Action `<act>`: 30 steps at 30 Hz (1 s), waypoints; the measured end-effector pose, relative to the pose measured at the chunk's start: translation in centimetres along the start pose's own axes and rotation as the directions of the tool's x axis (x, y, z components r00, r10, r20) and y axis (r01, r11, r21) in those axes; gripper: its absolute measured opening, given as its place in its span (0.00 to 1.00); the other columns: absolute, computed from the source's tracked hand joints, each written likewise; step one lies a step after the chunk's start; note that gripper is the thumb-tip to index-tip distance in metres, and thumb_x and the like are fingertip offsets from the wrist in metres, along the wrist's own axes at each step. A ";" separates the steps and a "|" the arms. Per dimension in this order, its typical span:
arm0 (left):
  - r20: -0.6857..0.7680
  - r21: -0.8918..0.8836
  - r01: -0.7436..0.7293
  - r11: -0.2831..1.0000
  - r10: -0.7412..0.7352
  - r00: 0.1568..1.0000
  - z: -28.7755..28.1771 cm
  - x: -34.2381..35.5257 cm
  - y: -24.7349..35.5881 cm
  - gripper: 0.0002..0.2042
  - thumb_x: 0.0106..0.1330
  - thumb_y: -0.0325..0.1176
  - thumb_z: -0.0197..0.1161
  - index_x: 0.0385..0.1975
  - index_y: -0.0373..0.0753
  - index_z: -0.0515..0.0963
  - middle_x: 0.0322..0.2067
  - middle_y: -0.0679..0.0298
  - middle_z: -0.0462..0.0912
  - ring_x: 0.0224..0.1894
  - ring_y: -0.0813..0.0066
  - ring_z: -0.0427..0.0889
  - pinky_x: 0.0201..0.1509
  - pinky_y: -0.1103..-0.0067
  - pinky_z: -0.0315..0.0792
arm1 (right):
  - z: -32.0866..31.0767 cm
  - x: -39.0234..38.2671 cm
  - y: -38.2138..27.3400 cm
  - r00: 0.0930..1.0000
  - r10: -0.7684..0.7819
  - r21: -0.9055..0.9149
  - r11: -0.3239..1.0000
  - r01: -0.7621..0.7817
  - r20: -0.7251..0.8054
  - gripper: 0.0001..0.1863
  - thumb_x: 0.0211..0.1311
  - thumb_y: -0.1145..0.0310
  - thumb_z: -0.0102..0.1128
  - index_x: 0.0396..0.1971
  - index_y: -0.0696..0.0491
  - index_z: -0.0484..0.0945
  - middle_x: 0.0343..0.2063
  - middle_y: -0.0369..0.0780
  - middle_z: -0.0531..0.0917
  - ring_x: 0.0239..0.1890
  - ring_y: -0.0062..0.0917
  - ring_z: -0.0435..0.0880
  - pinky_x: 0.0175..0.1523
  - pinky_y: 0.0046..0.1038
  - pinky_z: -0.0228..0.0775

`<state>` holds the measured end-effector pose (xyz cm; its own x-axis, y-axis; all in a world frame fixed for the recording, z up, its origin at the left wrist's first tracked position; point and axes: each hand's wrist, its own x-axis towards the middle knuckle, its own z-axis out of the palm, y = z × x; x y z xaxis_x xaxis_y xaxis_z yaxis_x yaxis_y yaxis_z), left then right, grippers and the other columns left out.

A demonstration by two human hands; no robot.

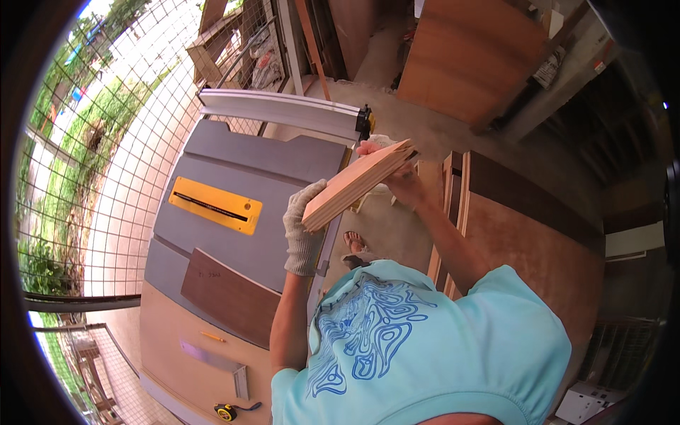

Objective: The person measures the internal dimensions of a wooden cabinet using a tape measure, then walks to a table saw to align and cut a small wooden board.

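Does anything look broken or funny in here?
Maybe: the layered wood held between the left hand and right hand has a jagged-looking far end, while its near end looks squared off. I can't tell if it's damaged.

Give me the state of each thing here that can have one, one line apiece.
Wood: held up
Left hand: gloved, gripping the wood's near end
Right hand: gripping the wood toward its far end
Yellow plate: set into the gray table
Brown board: lying flat
Pencil: lying down
Square: set down
Tape measure: set down
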<state>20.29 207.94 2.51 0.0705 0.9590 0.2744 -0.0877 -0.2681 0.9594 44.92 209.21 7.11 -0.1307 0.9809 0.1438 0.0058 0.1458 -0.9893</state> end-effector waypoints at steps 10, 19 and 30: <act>0.047 0.472 -0.395 0.788 0.426 0.904 -0.9 0.2 2.1 0.19 0.60 0.25 0.65 0.52 0.42 0.83 0.52 0.65 0.86 0.55 0.59 0.81 0.66 0.67 0.72 | -0.8 -3.8 -3.0 0.953 0.044 0.823 0.493 -0.283 0.301 0.42 0.75 0.39 0.44 0.69 0.64 0.66 0.67 0.45 0.74 0.66 0.33 0.76 0.68 0.36 0.71; -0.102 0.104 -0.243 0.964 0.254 0.962 0.0 -2.1 0.2 0.18 0.62 0.24 0.67 0.53 0.38 0.83 0.52 0.61 0.84 0.56 0.65 0.80 0.65 0.70 0.75 | 3.9 -5.4 -11.8 0.980 0.198 0.533 0.828 -0.175 0.014 0.58 0.67 0.24 0.41 0.72 0.68 0.56 0.68 0.49 0.71 0.70 0.31 0.70 0.72 0.34 0.61; -0.171 0.464 -0.341 0.818 0.460 0.871 0.3 -1.8 3.5 0.21 0.64 0.28 0.67 0.58 0.35 0.79 0.55 0.58 0.81 0.60 0.60 0.78 0.68 0.65 0.72 | 4.1 -7.7 -12.7 0.990 0.050 0.635 0.771 0.043 -0.129 0.38 0.76 0.45 0.52 0.69 0.63 0.66 0.60 0.43 0.79 0.62 0.25 0.77 0.68 0.32 0.69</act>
<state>20.18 205.26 5.41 -0.1487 0.7277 0.6696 0.3654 -0.5888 0.7210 41.80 199.32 18.52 -0.0016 0.9954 0.0957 -0.6305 0.0733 -0.7727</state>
